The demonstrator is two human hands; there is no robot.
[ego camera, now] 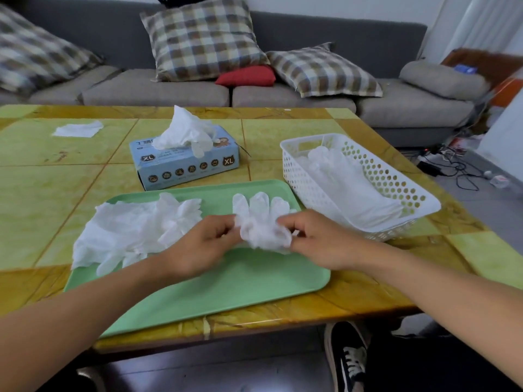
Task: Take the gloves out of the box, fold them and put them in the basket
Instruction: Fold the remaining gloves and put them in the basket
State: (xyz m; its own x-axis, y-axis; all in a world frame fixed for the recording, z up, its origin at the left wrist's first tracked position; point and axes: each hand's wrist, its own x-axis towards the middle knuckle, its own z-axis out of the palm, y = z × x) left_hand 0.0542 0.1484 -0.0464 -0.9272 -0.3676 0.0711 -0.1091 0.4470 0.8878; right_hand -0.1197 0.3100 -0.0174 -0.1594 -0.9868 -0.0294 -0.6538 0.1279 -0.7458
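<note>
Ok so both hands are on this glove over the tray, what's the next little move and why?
Probably pull the bunched cuff end toward you and lay it flat on the green tray. The glove is pinched by the left hand and right hand, crumpled at the near end with its finger parts spread out flat, so it looks too bunched to fold neatly for the basket.

Both bare forearms reach forward and converge, the left hand [206,241] and the right hand [317,239] facing each other with fingers curled, each pinching one side of a crumpled thin white disposable glove [261,222].
</note>
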